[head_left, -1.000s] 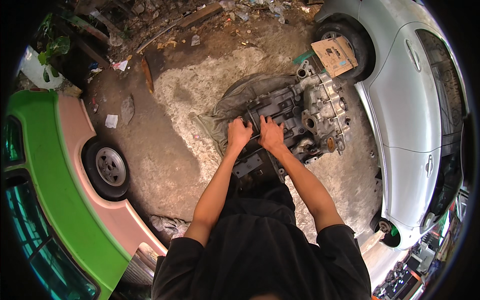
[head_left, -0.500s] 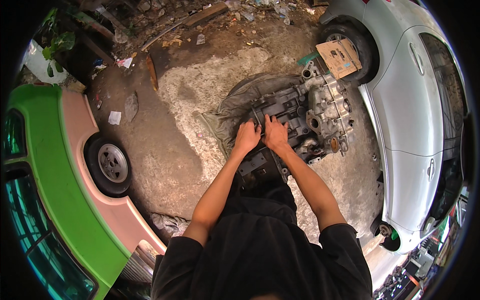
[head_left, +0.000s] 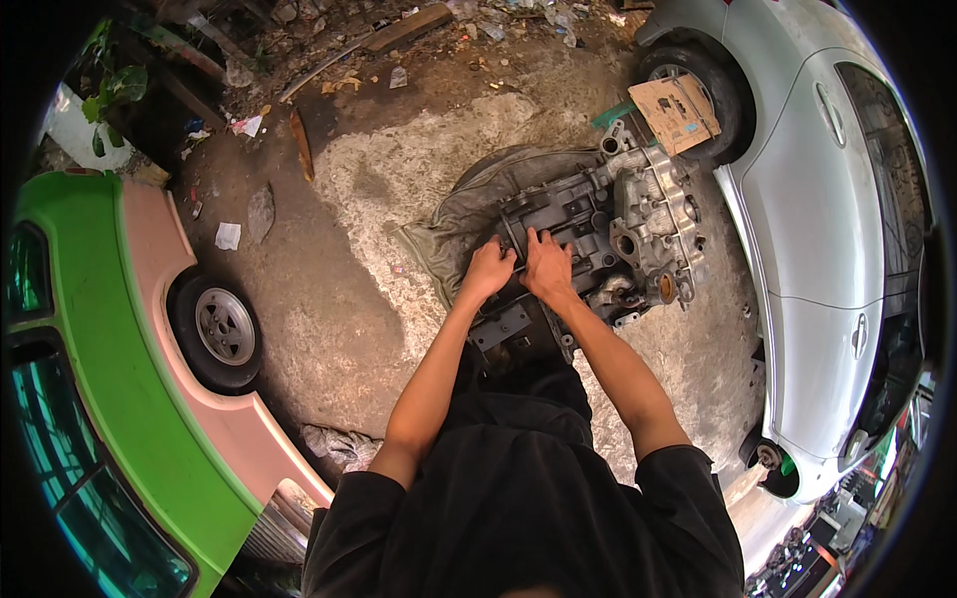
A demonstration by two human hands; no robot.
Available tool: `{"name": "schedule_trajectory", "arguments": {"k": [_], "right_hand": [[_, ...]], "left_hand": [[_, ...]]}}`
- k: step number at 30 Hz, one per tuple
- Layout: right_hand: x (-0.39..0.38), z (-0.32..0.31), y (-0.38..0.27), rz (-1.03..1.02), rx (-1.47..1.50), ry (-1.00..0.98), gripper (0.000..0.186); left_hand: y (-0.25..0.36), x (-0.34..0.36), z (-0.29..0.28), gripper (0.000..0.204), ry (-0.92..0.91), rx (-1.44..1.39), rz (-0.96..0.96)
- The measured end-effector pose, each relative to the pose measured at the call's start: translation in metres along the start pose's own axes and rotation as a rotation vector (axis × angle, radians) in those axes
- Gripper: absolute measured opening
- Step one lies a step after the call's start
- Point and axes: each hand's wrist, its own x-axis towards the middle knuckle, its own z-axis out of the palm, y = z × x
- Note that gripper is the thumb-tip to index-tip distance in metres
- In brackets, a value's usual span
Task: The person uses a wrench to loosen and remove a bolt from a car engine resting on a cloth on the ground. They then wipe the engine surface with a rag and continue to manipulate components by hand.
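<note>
A grey metal engine block (head_left: 558, 211) lies on its side on the ground in front of me, with a lighter cast-metal cylinder head (head_left: 646, 204) on its right. My left hand (head_left: 489, 269) is at the block's near left edge, its fingers curled in and pressed down; whatever they hold is hidden beneath them. Just beside it, my right hand (head_left: 547, 267) rests on top of the block with its fingers somewhat spread. Closer to my body, a dark flat plate (head_left: 501, 327) with holes juts from the engine. Under the block's left side spreads a dirty grey-green cloth (head_left: 431, 254).
A green and pink car (head_left: 130, 299) stands at left, a silver car (head_left: 797, 219) at right. Cardboard (head_left: 678, 115) leans against the silver car's wheel. A wood strip (head_left: 302, 146) and paper scrap (head_left: 228, 236) lie on the concrete. Litter covers the far ground.
My left hand has shifted slightly left along the block's edge. The right hand has barely moved, and the engine stays in place.
</note>
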Motion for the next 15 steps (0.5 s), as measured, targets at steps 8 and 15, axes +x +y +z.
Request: {"name": "schedule_trajectory", "arguments": {"k": [8,15], "right_hand": [[0.001,0.000,0.001,0.012,-0.018,0.019,0.088],[0.002,0.004,-0.002,0.025,-0.032,0.023,0.085]], "left_hand": [[-0.020,0.006,-0.012,0.049,-0.140,-0.483,-0.331],[-0.025,0.002,-0.017,0.037,-0.220,-0.575,-0.322]]}}
